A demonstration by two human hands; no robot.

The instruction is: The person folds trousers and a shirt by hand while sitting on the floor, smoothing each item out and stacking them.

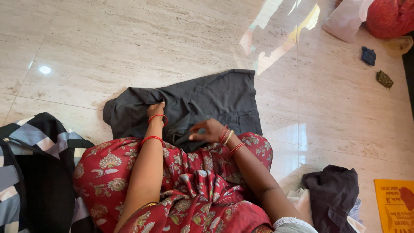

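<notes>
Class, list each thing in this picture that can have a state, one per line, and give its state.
Dark grey garment: spread on the floor, partly folded, left edge bunched.
Left hand: pressing on the garment, fingers hidden in the cloth.
Right hand: pinching the garment's near edge.
Black cloth: crumpled in a heap.
Patchwork cloth: lying rumpled on the floor.
Blue cloth: folded small.

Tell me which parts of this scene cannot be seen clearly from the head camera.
- Left hand: its fingers press into the dark grey garment, hidden by the hand's back and the folds.
- Right hand: what the fingertips pinch is too small to tell.
- Garment's near edge: covered by the red floral cloth over the lap.
- Yellow sheet: cut off by the right and bottom edges.
- Patterned cloth: cut off at left.
</notes>
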